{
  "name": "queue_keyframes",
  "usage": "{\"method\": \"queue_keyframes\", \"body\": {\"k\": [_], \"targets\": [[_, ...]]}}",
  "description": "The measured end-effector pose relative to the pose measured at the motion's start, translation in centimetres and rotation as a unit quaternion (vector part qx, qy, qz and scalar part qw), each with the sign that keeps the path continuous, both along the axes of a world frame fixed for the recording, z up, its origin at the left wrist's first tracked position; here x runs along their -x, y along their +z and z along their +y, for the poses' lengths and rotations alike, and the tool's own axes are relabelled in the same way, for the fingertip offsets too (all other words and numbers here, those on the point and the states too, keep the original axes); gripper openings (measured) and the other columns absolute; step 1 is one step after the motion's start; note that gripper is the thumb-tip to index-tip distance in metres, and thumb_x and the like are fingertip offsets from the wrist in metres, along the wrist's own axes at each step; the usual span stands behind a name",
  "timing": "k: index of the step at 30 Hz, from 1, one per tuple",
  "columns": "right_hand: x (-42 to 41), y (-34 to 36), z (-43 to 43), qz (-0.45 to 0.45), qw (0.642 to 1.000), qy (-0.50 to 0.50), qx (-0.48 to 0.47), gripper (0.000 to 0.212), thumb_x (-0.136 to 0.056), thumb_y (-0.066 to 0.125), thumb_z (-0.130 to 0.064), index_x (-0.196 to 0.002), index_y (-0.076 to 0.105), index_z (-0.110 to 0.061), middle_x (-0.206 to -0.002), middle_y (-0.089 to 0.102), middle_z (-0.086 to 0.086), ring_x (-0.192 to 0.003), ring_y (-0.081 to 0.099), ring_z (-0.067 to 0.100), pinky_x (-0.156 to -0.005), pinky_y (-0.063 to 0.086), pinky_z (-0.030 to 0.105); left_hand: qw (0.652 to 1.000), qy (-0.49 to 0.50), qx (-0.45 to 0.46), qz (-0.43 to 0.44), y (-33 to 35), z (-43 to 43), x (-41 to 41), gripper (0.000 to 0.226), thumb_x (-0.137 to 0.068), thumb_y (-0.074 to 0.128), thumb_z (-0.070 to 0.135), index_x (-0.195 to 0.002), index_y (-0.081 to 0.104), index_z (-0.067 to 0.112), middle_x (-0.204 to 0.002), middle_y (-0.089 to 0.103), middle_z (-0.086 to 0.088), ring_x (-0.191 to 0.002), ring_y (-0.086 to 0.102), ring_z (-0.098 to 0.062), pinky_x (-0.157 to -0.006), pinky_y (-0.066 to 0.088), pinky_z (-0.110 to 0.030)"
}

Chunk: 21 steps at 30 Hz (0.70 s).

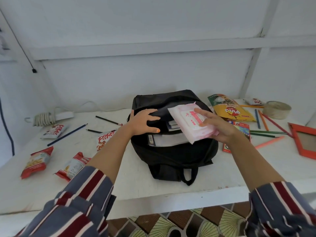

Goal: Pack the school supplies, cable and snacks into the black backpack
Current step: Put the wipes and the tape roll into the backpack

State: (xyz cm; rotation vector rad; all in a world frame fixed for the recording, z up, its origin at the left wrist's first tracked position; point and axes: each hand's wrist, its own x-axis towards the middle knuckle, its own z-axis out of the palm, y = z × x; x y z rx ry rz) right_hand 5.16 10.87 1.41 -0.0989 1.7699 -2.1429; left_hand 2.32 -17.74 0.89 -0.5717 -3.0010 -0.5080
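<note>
Far left of the left-hand fingers lie the coiled white cable [43,118], two red snack packets [36,161] and a blue pencil [67,135]. A white-and-red packet [105,140] beside the left wrist carries red lettering beginning "Po" (the rest is illegible).

The left hand [143,121] grips the upper lip of the black backpack [171,154], fingers curled over the fabric, and holds the mouth open. White papers show inside.

Between both sets of fingers, the right hand [220,127] grasps a pink soft pack [191,124], thumb on top, above the opening. Its red label text is too small to read.

Right of those fingers lie a yellow pouch [232,112] with inverted red lettering, coloured pencils [266,120], a tape roll [277,110] and an orange frame [304,141].

Bare table [171,199] runs between the backpack and the front edge.
</note>
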Motion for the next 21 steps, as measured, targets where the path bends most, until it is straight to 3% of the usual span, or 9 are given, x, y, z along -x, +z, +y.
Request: {"method": "queue_keyframes", "body": {"k": [4,7,12,17,21], "targets": [[-0.5,-1.0,-0.2,-0.042,0.997,0.061,0.026,0.052,-0.062,0.059,0.002,-0.107,0.068,-0.023,-0.117,0.06,0.003,-0.104,0.06,0.026,-0.064,0.056,0.029,0.998,-0.022,-0.051,-0.004,1.3,0.0,0.6,0.051,-0.084,0.064,0.042,-0.131,0.052,0.028,-0.15,0.028,0.008,-0.14,0.022,-0.015,-0.115,0.009,-0.051],[-0.4,-2.2,-1.8,-0.05,0.996,0.072,-0.003,0.052,-0.06,0.056,-0.003,-0.104,0.07,-0.025,-0.12,0.06,0.006,-0.105,0.061,0.027,-0.068,0.054,0.03,0.995,-0.031,-0.088,-0.022,2.5,0.1,1.0,0.048,-0.087,0.062,0.033,-0.133,0.05,0.024,-0.151,0.028,0.005,-0.139,0.024,-0.015,-0.116,0.016,-0.041],[-0.4,-3.5,-6.3,-0.034,0.999,0.035,-0.022,0.047,-0.079,0.047,0.006,-0.112,0.061,-0.023,-0.118,0.057,0.005,-0.102,0.059,0.023,-0.068,0.051,0.029,0.995,-0.047,-0.081,-0.021,3.7,-0.3,1.9,0.042,-0.093,0.055,0.018,-0.134,0.049,0.022,-0.151,0.028,0.003,-0.139,0.025,-0.015,-0.115,0.017,-0.033],[-0.2,-4.6,-9.9,-0.007,1.0,0.009,-0.023,0.048,-0.077,0.052,0.009,-0.108,0.062,-0.026,-0.12,0.056,0.007,-0.107,0.057,0.026,-0.072,0.052,0.029,0.995,-0.068,-0.078,-0.019,4.3,-0.4,2.1,0.042,-0.094,0.053,0.014,-0.135,0.048,0.017,-0.15,0.028,0.001,-0.139,0.024,-0.015,-0.101,0.014,-0.012],[0.1,-5.2,-11.8,-0.016,0.999,0.021,-0.041,0.049,-0.08,0.053,0.005,-0.118,0.057,-0.025,-0.12,0.055,0.006,-0.107,0.057,0.025,-0.076,0.052,0.03,0.994,-0.068,-0.078,-0.029,4.4,-0.7,2.2,0.044,-0.093,0.054,0.012,-0.136,0.047,0.019,-0.151,0.027,0.0,-0.139,0.024,-0.016,-0.107,0.015,-0.02]]}}
